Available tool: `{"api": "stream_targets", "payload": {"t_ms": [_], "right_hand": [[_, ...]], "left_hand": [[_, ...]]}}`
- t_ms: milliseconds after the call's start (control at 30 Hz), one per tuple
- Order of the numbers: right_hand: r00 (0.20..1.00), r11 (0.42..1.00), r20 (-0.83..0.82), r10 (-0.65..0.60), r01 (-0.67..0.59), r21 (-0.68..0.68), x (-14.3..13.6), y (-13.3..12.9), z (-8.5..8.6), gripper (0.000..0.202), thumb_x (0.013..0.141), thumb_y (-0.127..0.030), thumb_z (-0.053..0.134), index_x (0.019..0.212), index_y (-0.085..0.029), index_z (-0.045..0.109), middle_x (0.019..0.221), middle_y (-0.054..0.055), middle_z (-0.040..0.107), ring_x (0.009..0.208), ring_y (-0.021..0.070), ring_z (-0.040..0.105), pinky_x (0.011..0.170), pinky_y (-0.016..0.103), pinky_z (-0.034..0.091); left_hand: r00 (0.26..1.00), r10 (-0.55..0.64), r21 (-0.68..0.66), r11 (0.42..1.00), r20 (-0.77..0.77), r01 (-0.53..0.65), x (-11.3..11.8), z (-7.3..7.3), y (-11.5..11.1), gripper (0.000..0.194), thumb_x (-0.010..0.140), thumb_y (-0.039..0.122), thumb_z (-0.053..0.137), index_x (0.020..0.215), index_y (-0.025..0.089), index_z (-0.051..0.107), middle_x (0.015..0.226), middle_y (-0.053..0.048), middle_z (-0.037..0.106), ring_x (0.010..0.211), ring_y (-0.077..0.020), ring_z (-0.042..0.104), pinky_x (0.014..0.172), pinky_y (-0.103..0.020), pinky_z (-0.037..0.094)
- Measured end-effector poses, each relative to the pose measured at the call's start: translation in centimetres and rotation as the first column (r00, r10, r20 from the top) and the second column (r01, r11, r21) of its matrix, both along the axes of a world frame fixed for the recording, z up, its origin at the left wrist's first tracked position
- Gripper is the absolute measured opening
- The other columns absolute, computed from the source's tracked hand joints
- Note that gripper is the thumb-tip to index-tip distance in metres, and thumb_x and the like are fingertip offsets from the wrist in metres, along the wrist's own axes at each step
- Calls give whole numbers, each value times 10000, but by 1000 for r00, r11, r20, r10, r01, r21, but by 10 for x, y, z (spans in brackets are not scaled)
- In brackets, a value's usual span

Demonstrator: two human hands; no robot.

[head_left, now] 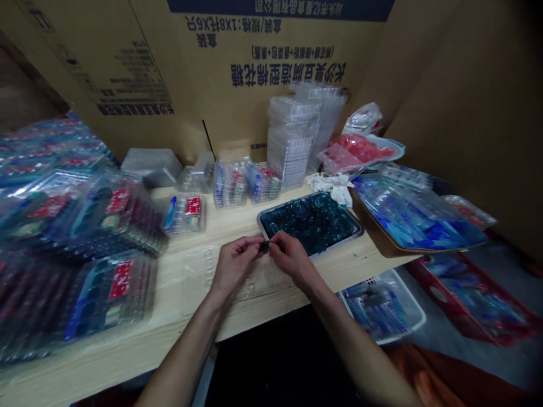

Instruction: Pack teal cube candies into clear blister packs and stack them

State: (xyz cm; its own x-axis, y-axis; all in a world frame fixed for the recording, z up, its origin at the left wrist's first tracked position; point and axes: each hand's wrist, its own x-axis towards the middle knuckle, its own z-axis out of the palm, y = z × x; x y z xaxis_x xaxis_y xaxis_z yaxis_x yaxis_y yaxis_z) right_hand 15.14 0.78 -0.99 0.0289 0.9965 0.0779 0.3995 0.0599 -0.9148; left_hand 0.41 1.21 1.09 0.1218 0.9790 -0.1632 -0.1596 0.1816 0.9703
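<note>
My left hand [238,261] and my right hand [292,260] meet over the table, fingers pinched on a small dark piece [264,246] between them. Its exact kind is too small and blurred to make out. Right behind my hands lies a shallow tray [360,230] filled with glossy dark teal pieces [314,220]. Under and beside my wrists a clear plastic blister tray [197,282] lies flat on the wooden table.
Stacks of filled blister packs [127,217] crowd the left. Clear empty trays [292,141] stand at the back by a cardboard wall [212,102]. A bag of red pieces [360,151], a white glove [333,185] and a carton of blue packets [407,212] sit right; bins stand below.
</note>
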Motion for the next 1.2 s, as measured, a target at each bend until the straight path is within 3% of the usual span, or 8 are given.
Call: {"api": "stream_targets", "payload": {"t_ms": [200,400,500,600,700,867,1067,1200], "right_hand": [[928,976,-324,184,-212,-55,-10,-8,10,202,789,-351,589,689,-210,484,598,-56,444,559,109,404,524,224,308],[545,790,-792,274,-597,-138,-12,-16,34,275,687,-400,668,687,-212,466,602,-42,415,522,105,361,531,259,336],[541,866,-812,216,-491,-97,5,-11,39,297,698,-430,605,667,-238,380,589,-61,283,502,108,272,496,259,296],[761,965,-640,108,-235,-117,42,4,40,216,749,-431,551,721,-239,456,587,-56,295,507,123,293,505,263,299],[990,994,-108,-92,84,-69,82,27,36,207,801,-352,513,888,-200,623,626,-6,484,569,159,440,559,276,348],[643,956,720,-263,273,106,113,55,25,243,876,-224,458,931,-129,675,859,151,678,821,262,616,722,336,403],[532,969,815,-230,204,140,114,54,22,484,780,-122,536,1264,-101,546,1026,180,650,913,292,604,745,339,398],[570,987,806,-158,64,149,101,38,21,521,773,-63,504,1284,-142,564,1120,164,617,994,290,588,809,349,412]], "left_hand": [[967,-60,-183,977,248,107,-28,4,-8,303,581,224,891,830,128,748,825,-44,740,729,-105,673,766,-204,535],[925,-90,-255,947,370,194,-47,1,-16,289,595,239,871,823,136,725,806,-52,712,605,-97,629,598,-201,539],[905,-65,-230,957,420,176,-62,6,-17,340,524,272,906,787,152,727,827,-50,717,578,-79,595,562,-180,519],[961,-3,-210,976,276,64,-83,10,-17,340,534,265,905,815,169,741,872,-40,728,635,-81,617,611,-168,518],[997,12,-46,999,-71,-15,-95,9,-19,262,664,277,833,892,179,748,922,-42,735,769,-120,655,724,-204,522],[800,27,300,934,-599,193,-77,-3,-23,113,809,234,675,903,192,722,831,-31,712,753,-147,642,695,-240,477],[579,25,389,765,-815,513,-52,-26,-7,187,872,141,534,880,195,713,906,-63,714,827,-171,667,734,-263,485],[542,20,373,747,-840,551,-53,-39,-3,198,887,152,533,898,204,723,934,-63,729,854,-180,683,753,-271,504]]}}
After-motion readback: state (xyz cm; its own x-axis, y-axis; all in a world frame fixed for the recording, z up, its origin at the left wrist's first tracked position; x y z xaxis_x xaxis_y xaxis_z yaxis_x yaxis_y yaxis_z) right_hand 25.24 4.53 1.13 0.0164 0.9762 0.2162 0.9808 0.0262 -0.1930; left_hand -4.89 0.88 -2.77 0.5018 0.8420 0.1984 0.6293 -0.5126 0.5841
